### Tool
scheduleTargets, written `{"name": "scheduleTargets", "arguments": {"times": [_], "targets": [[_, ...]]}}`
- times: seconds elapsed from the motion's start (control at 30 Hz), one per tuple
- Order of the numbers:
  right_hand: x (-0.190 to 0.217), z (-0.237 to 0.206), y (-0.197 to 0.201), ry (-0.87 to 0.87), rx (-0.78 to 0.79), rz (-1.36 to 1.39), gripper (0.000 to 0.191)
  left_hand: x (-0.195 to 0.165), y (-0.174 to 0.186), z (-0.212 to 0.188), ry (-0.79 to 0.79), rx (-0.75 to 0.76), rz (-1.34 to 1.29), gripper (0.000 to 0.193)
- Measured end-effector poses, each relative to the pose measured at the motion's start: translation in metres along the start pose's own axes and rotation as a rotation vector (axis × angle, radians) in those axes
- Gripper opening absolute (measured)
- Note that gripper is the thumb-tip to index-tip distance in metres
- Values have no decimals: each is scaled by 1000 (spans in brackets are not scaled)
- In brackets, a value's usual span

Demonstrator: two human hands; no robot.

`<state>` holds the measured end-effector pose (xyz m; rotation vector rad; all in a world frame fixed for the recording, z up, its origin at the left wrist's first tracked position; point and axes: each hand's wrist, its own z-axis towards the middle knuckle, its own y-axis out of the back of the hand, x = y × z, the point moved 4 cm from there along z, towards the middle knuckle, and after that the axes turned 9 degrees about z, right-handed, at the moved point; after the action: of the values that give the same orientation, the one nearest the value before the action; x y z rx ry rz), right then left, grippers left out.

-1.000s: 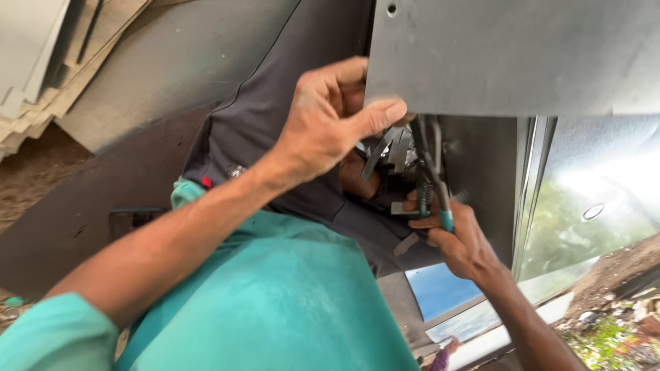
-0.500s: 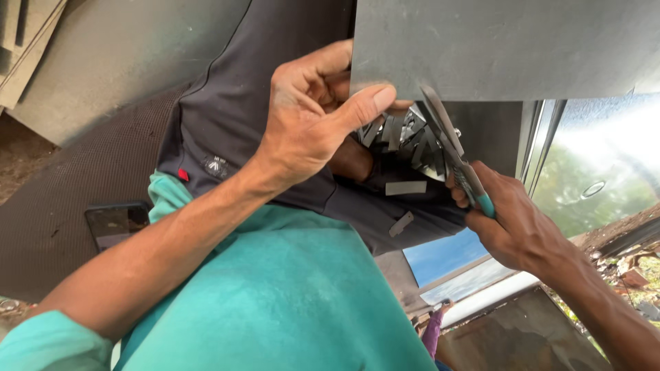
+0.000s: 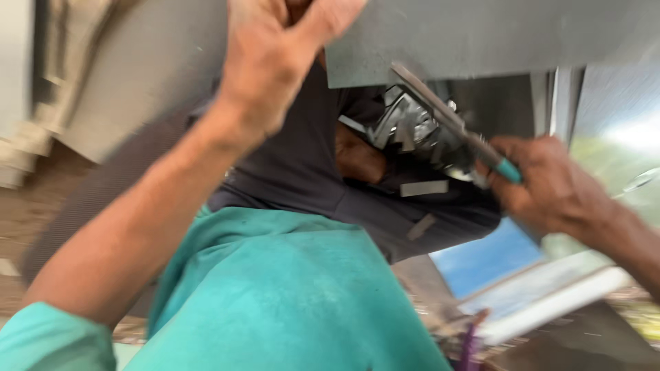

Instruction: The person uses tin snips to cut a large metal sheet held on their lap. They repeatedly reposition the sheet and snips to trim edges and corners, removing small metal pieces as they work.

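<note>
My left hand [image 3: 275, 62] grips the lower left edge of a flat grey metal sheet [image 3: 495, 34] held up at the top of the view. My right hand [image 3: 550, 182] is closed around the teal handle of metal snips [image 3: 447, 124]. Their blades point up and left and meet the sheet's lower edge. Just under the blades hangs a bunch of curled shiny metal strips [image 3: 405, 127]. The picture is blurred by motion.
My teal shirt [image 3: 275, 295] fills the lower middle, with dark grey cloth [image 3: 309, 172] behind it. A large grey panel [image 3: 137, 89] lies at the left. A framed glass pane [image 3: 536, 288] reflecting sky lies at the lower right.
The sheet and both hands sit higher and larger in the view. The snips' blades have moved up to the sheet's lower edge, and my right hand has shifted right.
</note>
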<state>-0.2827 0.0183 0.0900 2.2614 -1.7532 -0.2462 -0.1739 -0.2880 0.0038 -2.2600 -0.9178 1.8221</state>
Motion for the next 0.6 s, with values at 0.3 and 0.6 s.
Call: {"name": "scheduleTargets", "arguments": {"times": [0.3, 0.6], "targets": [[-28, -57, -184, 131, 55, 1412, 62, 53, -107, -44, 505, 469, 157, 28], [-2, -67, -329, 82, -665, 2176, 80, 158, -241, -152, 474, 694, 730, 28]]}}
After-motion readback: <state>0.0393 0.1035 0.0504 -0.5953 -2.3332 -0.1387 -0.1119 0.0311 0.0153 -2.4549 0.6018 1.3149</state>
